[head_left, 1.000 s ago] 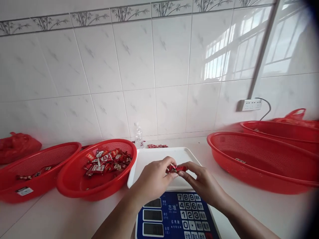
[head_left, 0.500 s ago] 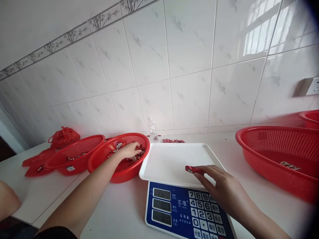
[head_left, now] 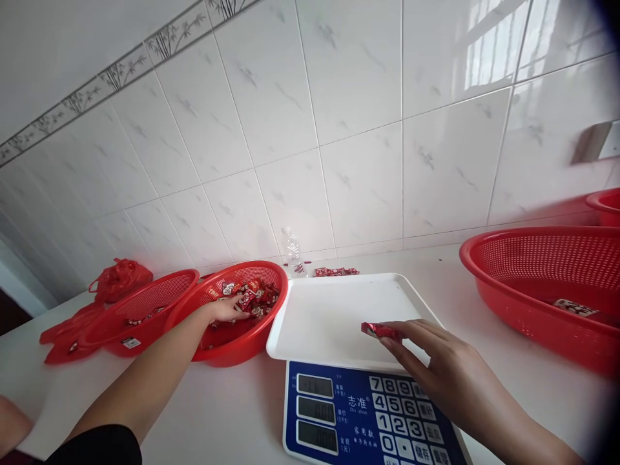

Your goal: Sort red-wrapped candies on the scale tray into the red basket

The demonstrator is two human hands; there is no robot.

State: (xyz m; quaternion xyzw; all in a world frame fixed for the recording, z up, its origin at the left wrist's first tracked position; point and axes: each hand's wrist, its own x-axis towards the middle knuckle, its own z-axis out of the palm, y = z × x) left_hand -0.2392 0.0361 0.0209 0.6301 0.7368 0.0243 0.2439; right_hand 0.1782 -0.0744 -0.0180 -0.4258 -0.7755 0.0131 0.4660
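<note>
My right hand (head_left: 436,368) reaches over the front of the white scale tray (head_left: 329,316) and pinches a small red wrapped candy (head_left: 376,330) at its fingertips. My left hand (head_left: 227,310) is down inside a red mesh basket (head_left: 232,342) among a heap of red and white wrapped candies (head_left: 252,294); whether it grips one is hidden. The blue electronic scale (head_left: 358,420) with displays and a keypad sits under the tray, right below my right wrist.
A second red basket (head_left: 145,310) and red plastic bags (head_left: 119,279) lie to the left. A large red basket (head_left: 542,290) stands on the right. A small clear bottle (head_left: 293,248) and loose candies (head_left: 335,271) sit by the tiled wall.
One second ago both hands held the candy over the tray. My left hand then went into the candy basket and now sits lower in it; my right hand keeps the candy.
</note>
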